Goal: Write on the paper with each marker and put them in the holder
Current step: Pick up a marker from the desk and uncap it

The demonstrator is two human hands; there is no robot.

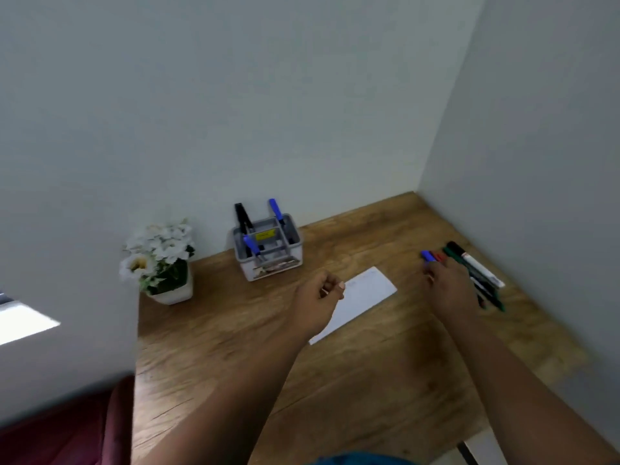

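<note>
Right grip [448, 283] over markers [476, 266] near desk's [235, 330] wall edge.

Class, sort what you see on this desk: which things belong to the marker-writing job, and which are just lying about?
Belongs to the job:
white sheet of paper
grey plastic divided holder, three markers already in it
row of loose markers by the wall
right hand reaching to them
left hand

Just lying about:
white flowers in a white pot
</note>
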